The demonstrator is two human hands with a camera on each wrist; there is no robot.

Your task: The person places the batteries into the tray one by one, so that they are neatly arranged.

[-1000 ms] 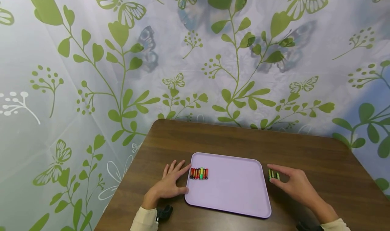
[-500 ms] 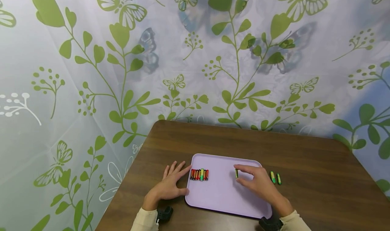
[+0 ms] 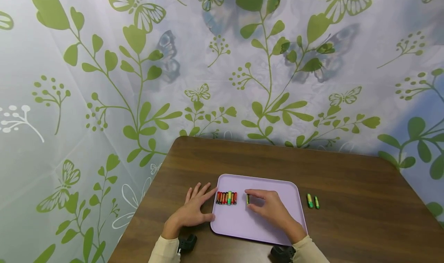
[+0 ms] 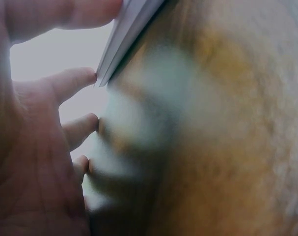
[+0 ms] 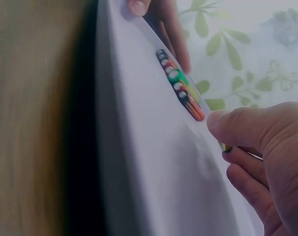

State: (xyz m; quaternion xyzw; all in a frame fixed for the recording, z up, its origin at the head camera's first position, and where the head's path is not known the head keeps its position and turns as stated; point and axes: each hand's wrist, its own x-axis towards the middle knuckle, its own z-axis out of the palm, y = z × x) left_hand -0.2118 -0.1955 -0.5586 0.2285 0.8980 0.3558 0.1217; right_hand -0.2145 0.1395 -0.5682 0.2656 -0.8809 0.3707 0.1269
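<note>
My right hand [image 3: 272,209] pinches a battery [image 3: 248,199] by its ends between thumb and finger, over the middle of a lilac tray [image 3: 256,228]. In the right wrist view the thumb and fingers hide most of that battery [image 5: 227,147]. A row of several red, black and green batteries [image 3: 226,198] lies side by side at the tray's left end. My left hand [image 3: 194,211] is spread at the tray's left edge, thumb and forefinger touching the rim. In the left wrist view its fingers [image 4: 72,83] are straight and hold nothing.
Two green and yellow batteries, a thicker one [image 3: 310,201] and a thinner one [image 3: 317,202], lie on the brown wooden table [image 3: 360,201] right of the tray. A patterned curtain [image 3: 222,62] hangs behind the table's far edge.
From the batteries on the table at right, my right hand has taken one and carried it left over the tray towards the row. The left hand has stayed at the tray's edge.
</note>
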